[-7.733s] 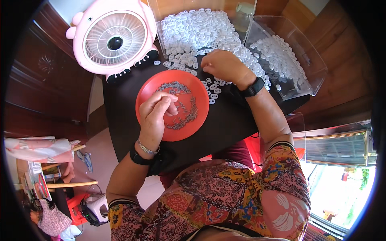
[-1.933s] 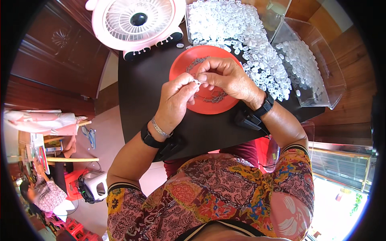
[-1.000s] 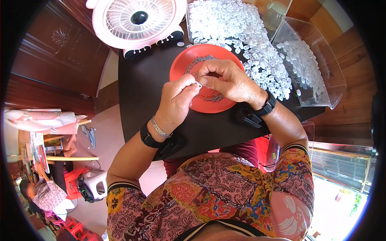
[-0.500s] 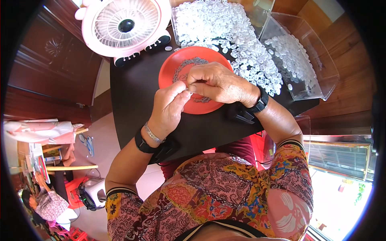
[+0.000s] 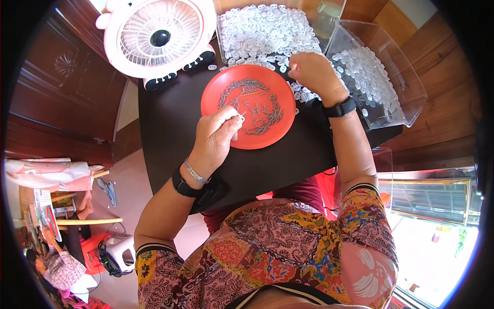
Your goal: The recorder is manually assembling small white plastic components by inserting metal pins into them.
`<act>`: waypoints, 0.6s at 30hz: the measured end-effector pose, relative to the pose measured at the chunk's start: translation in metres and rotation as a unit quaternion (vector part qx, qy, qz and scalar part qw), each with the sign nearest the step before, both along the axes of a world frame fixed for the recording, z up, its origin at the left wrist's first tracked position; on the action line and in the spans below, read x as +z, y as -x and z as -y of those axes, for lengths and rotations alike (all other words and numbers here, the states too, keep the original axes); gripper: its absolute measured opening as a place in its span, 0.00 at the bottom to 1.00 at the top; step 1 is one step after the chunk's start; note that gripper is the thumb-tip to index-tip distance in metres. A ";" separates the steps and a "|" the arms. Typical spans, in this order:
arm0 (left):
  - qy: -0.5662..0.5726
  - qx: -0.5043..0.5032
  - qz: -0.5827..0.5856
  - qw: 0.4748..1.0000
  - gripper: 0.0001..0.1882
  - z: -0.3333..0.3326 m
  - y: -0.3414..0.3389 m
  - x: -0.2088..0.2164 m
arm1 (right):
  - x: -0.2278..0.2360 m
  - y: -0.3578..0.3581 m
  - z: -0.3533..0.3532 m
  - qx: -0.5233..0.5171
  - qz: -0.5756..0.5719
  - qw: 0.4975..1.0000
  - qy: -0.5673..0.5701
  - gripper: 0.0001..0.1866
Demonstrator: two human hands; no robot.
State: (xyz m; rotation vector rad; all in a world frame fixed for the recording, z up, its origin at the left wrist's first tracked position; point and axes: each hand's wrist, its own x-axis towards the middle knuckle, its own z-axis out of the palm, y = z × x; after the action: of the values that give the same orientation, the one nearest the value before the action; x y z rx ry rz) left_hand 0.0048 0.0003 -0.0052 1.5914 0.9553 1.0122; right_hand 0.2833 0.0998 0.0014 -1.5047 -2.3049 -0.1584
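My left hand [image 5: 212, 135] is closed over the lower left part of a red round plate [image 5: 211, 98], pinching a small white plastic piece [image 5: 241, 117] with a thin grey tip sticking out. Many small grey pins [image 5: 272, 116] lie in a ring on the plate, with a few loose ones in its middle and a thin golden stick [image 5: 252, 93] among them. Beyond the plate's right rim, my right hand [image 5: 318, 76] hangs over spilled white oval pieces [image 5: 303, 95]. Its fingers are curled together, and whatever is between them is hidden.
A clear bin [image 5: 218, 31] at the back spills white oval pieces onto the dark table [image 5: 267, 170]. Another clear bin [image 5: 411, 95] stands right, partly filled. A pink and white fan [image 5: 159, 38] stands back left. At far left, another person [image 5: 64, 270] is near a red stool [image 5: 91, 252].
My right hand has left my left hand and moved up and right to the white pieces. The plate's middle now shows. My left hand stays closed in nearly the same place.
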 end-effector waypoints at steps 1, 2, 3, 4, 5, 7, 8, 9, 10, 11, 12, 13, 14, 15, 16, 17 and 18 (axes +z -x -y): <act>0.001 0.000 0.001 1.000 0.10 0.000 0.000 0.000 | -0.004 0.000 -0.003 0.005 0.031 1.000 0.000 0.07; 0.008 -0.002 0.009 1.000 0.10 0.000 0.001 0.001 | -0.008 0.001 -0.006 0.005 0.031 0.999 0.001 0.07; 0.015 -0.004 0.018 1.000 0.11 0.000 0.001 0.001 | -0.012 0.002 -0.009 0.006 0.042 0.999 0.002 0.07; 0.015 -0.004 0.018 1.000 0.11 0.001 0.001 0.003 | -0.014 0.003 -0.012 0.009 0.053 0.999 0.003 0.07; 0.034 -0.003 0.020 0.999 0.11 0.002 0.000 0.006 | -0.016 0.003 -0.014 0.009 0.053 0.999 0.003 0.07; 0.053 -0.001 0.021 0.998 0.11 0.003 0.001 0.006 | -0.017 0.004 -0.015 0.003 0.068 0.998 0.010 0.09; 0.058 -0.005 0.036 0.998 0.11 0.002 0.002 0.004 | -0.016 0.006 -0.014 0.005 0.067 0.998 0.010 0.09; 0.064 -0.009 0.050 0.997 0.11 0.002 0.003 0.003 | -0.015 0.007 -0.012 0.015 0.022 1.000 0.016 0.08; 0.063 -0.008 0.050 0.997 0.11 0.001 0.003 0.004 | -0.011 0.011 -0.009 0.026 -0.024 0.999 0.022 0.08; 0.068 -0.007 0.065 0.996 0.11 0.002 0.003 0.005 | -0.006 0.015 -0.006 0.027 -0.024 0.999 0.022 0.08; 0.072 -0.007 0.079 0.994 0.11 0.002 0.002 0.005 | -0.002 0.020 -0.001 0.049 -0.157 0.982 0.093 0.08; 0.072 -0.005 0.079 0.994 0.11 0.002 0.002 0.005 | 0.004 0.026 0.004 0.069 -0.286 0.942 0.162 0.08; 0.072 -0.004 0.086 0.994 0.12 0.002 0.003 0.004 | 0.011 0.031 0.009 0.094 -0.382 0.879 0.269 0.10; 0.072 -0.002 0.094 0.993 0.12 0.002 0.003 0.004 | 0.016 0.038 0.014 0.097 -0.382 0.878 0.270 0.10; 0.073 0.000 0.093 0.993 0.12 0.002 0.003 0.004 | 0.019 0.045 0.020 0.139 -0.441 0.827 0.319 0.10; 0.072 0.001 0.095 0.993 0.12 0.003 0.002 0.005 | 0.023 0.051 0.026 0.180 -0.496 0.768 0.365 0.09; 0.071 0.002 0.098 0.993 0.11 0.003 0.002 0.005 | 0.026 0.056 0.030 0.193 -0.509 0.744 0.387 0.10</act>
State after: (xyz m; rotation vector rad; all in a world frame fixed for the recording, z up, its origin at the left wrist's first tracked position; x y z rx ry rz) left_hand 0.0027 -0.0028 0.0002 1.3465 0.8766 1.0572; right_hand 0.2270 0.0693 0.0274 -0.8838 -1.6436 1.5062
